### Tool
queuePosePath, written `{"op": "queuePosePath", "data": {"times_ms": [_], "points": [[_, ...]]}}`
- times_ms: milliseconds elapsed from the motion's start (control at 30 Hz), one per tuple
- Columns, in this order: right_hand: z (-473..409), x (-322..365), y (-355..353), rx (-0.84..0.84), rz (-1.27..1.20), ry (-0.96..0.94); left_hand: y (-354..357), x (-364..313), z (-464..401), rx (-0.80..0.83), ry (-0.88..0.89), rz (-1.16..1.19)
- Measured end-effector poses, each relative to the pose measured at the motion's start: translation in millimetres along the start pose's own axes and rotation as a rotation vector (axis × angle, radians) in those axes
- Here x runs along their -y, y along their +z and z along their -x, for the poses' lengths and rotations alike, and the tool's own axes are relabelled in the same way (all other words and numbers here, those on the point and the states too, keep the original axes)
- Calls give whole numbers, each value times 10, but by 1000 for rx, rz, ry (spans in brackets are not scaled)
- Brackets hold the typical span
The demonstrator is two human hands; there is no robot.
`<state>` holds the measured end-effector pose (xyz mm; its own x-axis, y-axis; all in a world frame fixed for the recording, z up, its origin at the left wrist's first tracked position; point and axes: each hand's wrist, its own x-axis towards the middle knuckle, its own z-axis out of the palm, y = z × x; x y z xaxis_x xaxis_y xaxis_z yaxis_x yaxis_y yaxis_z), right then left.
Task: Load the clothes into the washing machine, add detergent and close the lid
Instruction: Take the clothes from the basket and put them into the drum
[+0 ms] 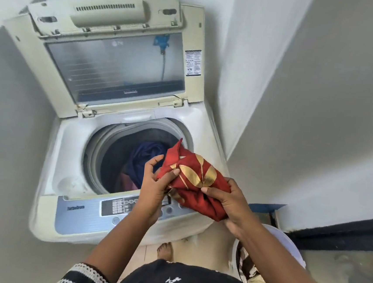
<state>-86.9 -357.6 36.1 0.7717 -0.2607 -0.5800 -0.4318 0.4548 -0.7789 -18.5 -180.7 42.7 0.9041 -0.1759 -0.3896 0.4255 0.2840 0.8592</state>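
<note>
Currently both hands grip a red cloth (191, 178) over the washing machine (70, 157) front edge: left hand (156, 184) pinches its left end, right hand (231, 205) clutches the right end. Lid (111, 63) is up; dark blue clothes (147, 158) sit in the drum, white bucket (285, 242) stands at right.

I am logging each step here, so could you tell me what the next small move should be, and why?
Probably carry the red cloth, gripped by the left hand and right hand, forward and drop it into the drum: the lid stands open and clothes already lie inside.
</note>
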Motion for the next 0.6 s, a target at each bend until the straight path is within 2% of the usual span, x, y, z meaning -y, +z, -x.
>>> {"op": "queuePosePath", "data": {"times_ms": [167,267,400,500,600], "points": [[-448,-6,692,37,113,-19,-554,-203,-382,-74,-6,16],[-716,-72,989,72,302,-88,-910,-262,-573,-93,1,-42],[-1054,-154,1255,139,666,-226,-1346,-281,-771,-75,-9,-231],[-1258,-239,1358,123,878,-343,-1515,-276,-863,-50,-9,-404],[-1341,-341,1386,143,1043,-329,-1621,-199,-940,-52,-11,-523]]}}
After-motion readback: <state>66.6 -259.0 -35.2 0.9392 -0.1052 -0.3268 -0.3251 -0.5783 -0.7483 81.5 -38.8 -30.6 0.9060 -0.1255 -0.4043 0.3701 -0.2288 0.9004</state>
